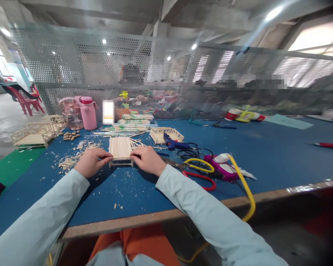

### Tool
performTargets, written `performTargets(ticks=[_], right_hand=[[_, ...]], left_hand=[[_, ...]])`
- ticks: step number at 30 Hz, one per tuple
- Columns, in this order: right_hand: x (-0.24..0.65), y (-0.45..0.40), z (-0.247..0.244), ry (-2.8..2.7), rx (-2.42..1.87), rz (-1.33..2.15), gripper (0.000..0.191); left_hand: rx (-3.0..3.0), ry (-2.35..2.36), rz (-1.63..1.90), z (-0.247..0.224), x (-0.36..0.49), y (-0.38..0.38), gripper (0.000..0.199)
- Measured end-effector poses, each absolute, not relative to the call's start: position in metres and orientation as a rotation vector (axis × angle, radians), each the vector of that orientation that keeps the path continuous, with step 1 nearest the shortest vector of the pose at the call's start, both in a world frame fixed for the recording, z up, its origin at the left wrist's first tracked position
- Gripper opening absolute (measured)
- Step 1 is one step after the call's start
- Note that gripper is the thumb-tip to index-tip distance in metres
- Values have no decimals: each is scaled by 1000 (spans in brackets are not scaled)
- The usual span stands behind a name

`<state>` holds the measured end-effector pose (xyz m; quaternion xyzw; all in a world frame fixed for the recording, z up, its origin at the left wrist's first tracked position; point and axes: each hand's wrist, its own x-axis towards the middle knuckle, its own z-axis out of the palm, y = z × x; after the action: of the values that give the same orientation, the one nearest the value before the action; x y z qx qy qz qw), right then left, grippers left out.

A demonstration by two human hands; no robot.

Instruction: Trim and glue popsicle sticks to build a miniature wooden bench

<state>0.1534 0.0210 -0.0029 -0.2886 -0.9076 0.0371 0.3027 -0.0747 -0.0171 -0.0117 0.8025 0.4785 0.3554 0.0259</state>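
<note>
A small model of pale wooden sticks point(120, 148), a flat slatted deck on short legs, stands in front of me on the blue table. My left hand point(91, 162) pinches its near left corner between thumb and fingers. At the near right corner, my right hand point(148, 159) grips the same model, fingers closed. Loose sticks point(138, 142) lie just behind my right hand. Right of that hand are scissors point(201, 165) with yellow and red handles. A blue glue gun point(172, 142) rests beyond them, in front of a stick tray point(158, 136).
Wood scraps point(69, 160) and peanuts point(71, 135) lie at left, near a pink bottle point(88, 115) and finished stick models point(33, 136). Bundled sticks point(133, 123) sit at the back before a perforated metal screen point(86, 66). A purple tool point(222, 168) with a yellow hose lies at right.
</note>
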Motion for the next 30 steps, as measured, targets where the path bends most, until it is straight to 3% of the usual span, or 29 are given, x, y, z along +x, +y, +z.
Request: performTargets(ticks=[6,12,16,23,30], right_hand=[[156,21,-9,-2352,-745,141,18],[163,30,-19,-2206,-837,534,17],[162,32,-23,-2101,-897,742,27],[161,28,-21,-2129,-834,489,13],[158,26,-20,-2223,-749,274,13]], left_hand=[[2562,1539,1037,-8,-69,-21,23],[2599,1570,1006,-9,-69,-20,26],[2629,1564,983,-11,-71,-18,28],[2602,1620,906,-10,-71,-19,30],[2607,1631,888,-9,-70,-20,29]])
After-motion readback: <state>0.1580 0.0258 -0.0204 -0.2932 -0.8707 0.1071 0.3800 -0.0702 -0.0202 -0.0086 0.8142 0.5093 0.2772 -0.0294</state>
